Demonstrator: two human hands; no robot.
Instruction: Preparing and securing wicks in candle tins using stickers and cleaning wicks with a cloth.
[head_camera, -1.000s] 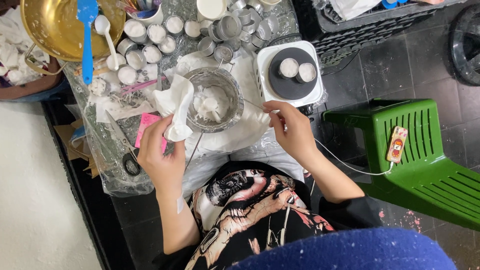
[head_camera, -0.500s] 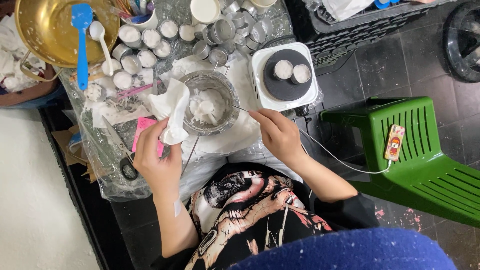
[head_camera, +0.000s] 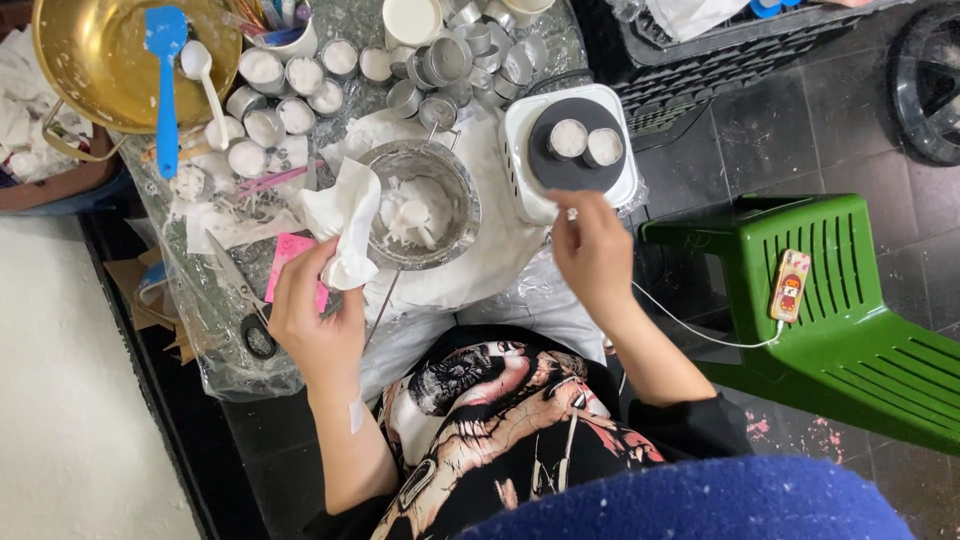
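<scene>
The left hand (head_camera: 318, 318) is gripping a crumpled white cloth (head_camera: 345, 218) against the near-left rim of the metal pot (head_camera: 420, 203), while the right hand (head_camera: 592, 250), fingers pinched together, is hovering just right of it, below the white hot plate (head_camera: 572, 150).

The pot (head_camera: 420, 205) stands at the middle of the counter (head_camera: 210, 330); the hot plate (head_camera: 570, 150) lies just right of it, bearing two cups (head_camera: 585, 143); the basin (head_camera: 110, 60) sits far left, a spatula (head_camera: 165, 85) in it; scissors (head_camera: 240, 300) lie near-left; the stool (head_camera: 840, 320) stands right of the counter.
</scene>
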